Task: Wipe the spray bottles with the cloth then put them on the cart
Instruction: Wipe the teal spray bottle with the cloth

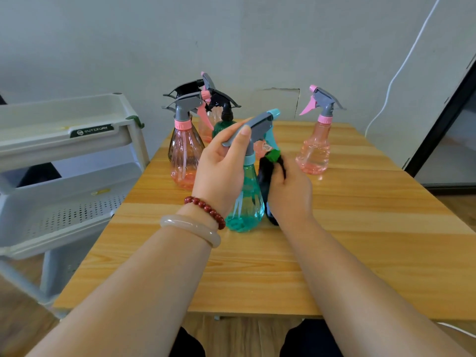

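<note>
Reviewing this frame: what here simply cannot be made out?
1. Rear bottles: head view; the front pink bottle and the left hand overlap them, so their count and bases are unclear.
2. Cloth: head view; bunched between the teal bottle and the right hand, so its size is unclear.
3. Cart: head view; cut off by the left edge, far side unseen.

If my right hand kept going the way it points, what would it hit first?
Probably the trigger of the teal bottle, just past the cloth the right hand grips; depth unclear.
</note>
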### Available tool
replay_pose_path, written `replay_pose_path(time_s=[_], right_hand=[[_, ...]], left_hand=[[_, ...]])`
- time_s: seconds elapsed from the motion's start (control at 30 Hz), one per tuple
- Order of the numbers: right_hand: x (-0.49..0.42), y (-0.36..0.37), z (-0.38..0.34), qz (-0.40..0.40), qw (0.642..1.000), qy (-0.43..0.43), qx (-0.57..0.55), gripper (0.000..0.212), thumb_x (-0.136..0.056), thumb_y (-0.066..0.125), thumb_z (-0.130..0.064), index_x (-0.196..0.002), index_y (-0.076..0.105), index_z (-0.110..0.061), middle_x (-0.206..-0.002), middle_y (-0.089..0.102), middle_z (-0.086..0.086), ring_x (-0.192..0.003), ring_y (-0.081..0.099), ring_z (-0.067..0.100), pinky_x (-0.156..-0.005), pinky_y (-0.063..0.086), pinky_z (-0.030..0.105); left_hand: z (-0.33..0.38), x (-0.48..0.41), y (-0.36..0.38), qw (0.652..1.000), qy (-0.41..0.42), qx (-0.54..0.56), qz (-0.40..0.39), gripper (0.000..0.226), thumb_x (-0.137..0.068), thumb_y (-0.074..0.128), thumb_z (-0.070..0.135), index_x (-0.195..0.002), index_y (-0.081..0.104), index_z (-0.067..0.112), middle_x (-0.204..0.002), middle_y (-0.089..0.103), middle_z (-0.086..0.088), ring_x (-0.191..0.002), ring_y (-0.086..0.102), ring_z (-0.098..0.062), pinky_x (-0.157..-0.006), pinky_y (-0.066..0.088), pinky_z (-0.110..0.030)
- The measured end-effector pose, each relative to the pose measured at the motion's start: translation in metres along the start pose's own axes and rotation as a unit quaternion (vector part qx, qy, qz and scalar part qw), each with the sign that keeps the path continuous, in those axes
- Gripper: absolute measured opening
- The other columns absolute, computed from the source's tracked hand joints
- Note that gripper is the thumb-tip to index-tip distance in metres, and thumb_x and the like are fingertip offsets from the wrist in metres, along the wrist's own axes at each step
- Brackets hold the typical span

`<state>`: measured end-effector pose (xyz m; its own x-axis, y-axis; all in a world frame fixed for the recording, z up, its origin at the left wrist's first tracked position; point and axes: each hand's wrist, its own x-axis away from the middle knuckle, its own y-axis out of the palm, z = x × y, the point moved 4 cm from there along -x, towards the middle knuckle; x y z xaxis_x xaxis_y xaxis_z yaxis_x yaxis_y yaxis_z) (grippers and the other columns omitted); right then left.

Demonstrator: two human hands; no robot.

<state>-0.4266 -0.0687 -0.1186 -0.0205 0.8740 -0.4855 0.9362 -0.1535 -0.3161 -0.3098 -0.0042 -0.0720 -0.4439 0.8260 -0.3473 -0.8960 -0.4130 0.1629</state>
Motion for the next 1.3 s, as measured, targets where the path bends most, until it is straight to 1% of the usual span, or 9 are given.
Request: replay_pose_path(time_s=[0.13,0.23,0.33,0.47,0.6,0.77,0.93,1.13,1.3], right_hand=[[0.001,-0.025,-0.027,0.131,0.984,-0.043,-0.11,0.021,-0.103,0.037,-0.008,-0.096,0.046,-0.026,-0.085,0.05,-0.018,-0.082,0.054,-0.009,-0.069,0.034,0.003],[-0.01,-0.014,-0.048,0.1,0.983,-0.111,-0.108,0.024,-0.099,0.037,-0.017,-0.111,0.057,-0.012,-0.104,0.06,-0.002,-0.099,0.054,0.006,-0.089,0.041,0.018],[-0.009,0.01,-0.046,0.006,0.991,-0.106,-0.083,0.019,-0.097,0.035,-0.029,-0.1,0.052,-0.021,-0.097,0.06,0.003,-0.095,0.055,0.021,-0.079,0.043,0.032],[-0.013,0.007,-0.035,0.026,0.992,-0.082,-0.093,0.027,-0.097,0.036,-0.036,-0.093,0.057,-0.021,-0.079,0.059,-0.003,-0.071,0.056,0.016,-0.064,0.048,0.038],[-0.017,-0.002,-0.017,-0.011,0.999,-0.017,-0.031,0.023,-0.104,0.038,-0.029,-0.087,0.053,-0.028,-0.069,0.055,-0.013,-0.067,0.058,0.018,-0.057,0.041,0.021],[-0.024,-0.035,0.006,0.063,0.995,0.069,0.045,0.024,-0.093,0.052,-0.008,-0.113,0.064,-0.014,-0.113,0.062,0.008,-0.108,0.055,0.025,-0.085,0.038,0.021],[-0.021,-0.048,-0.066,0.196,0.964,-0.178,0.003,0.044,-0.081,0.047,-0.006,-0.122,0.06,0.0,-0.125,0.053,0.019,-0.121,0.049,0.023,-0.106,0.036,0.023],[-0.002,0.009,-0.068,-0.033,0.968,-0.247,0.023,0.049,-0.105,0.035,-0.014,-0.151,0.026,-0.002,-0.162,0.016,0.014,-0.15,0.012,0.019,-0.121,0.019,0.026],[0.018,0.019,-0.062,-0.027,0.964,-0.26,-0.047,0.051,-0.102,0.031,-0.016,-0.15,0.027,0.003,-0.159,0.017,0.013,-0.148,0.014,0.016,-0.119,0.025,0.025]], left_hand=[[0.0,0.0,0.001,1.0,0.003,-0.007,-0.005,0.013,-0.101,0.052,0.032,-0.103,0.064,0.037,-0.086,0.068,0.019,-0.074,0.06,0.01,-0.067,0.049,-0.009],[0.0,-0.001,0.002,1.0,0.005,-0.008,0.001,0.015,-0.102,0.052,0.029,-0.108,0.066,0.032,-0.098,0.071,0.016,-0.087,0.064,0.008,-0.076,0.051,-0.011],[-0.002,-0.002,0.001,1.0,0.0,0.014,-0.007,0.018,-0.102,0.053,0.027,-0.112,0.067,0.027,-0.107,0.072,0.009,-0.104,0.066,-0.003,-0.093,0.052,-0.024],[-0.004,-0.003,-0.001,1.0,-0.009,0.008,-0.014,0.016,-0.102,0.053,0.031,-0.111,0.066,0.032,-0.098,0.074,0.013,-0.091,0.063,-0.01,-0.084,0.049,-0.027],[-0.003,-0.002,-0.001,1.0,-0.012,-0.005,-0.012,0.015,-0.101,0.052,0.033,-0.105,0.066,0.039,-0.086,0.071,0.021,-0.082,0.061,0.0,-0.077,0.051,-0.02],[-0.002,-0.003,-0.003,0.999,-0.023,-0.014,-0.026,0.021,-0.1,0.054,0.037,-0.092,0.069,0.048,-0.087,0.069,0.014,-0.085,0.059,-0.014,-0.088,0.052,-0.041],[-0.002,-0.004,-0.003,0.998,-0.021,0.015,-0.062,0.025,-0.093,0.051,0.044,-0.103,0.073,0.047,-0.117,0.069,0.004,-0.112,0.062,-0.015,-0.101,0.048,-0.038],[-0.001,0.0,-0.003,0.997,0.009,-0.024,-0.074,0.035,-0.106,0.038,0.03,-0.134,0.06,0.029,-0.129,0.065,0.01,-0.126,0.054,-0.001,-0.11,0.041,-0.028],[0.003,0.003,0.0,0.997,-0.003,-0.017,-0.07,0.031,-0.107,0.037,0.026,-0.122,0.063,0.037,-0.122,0.067,0.02,-0.117,0.055,0.01,-0.102,0.044,-0.015]])
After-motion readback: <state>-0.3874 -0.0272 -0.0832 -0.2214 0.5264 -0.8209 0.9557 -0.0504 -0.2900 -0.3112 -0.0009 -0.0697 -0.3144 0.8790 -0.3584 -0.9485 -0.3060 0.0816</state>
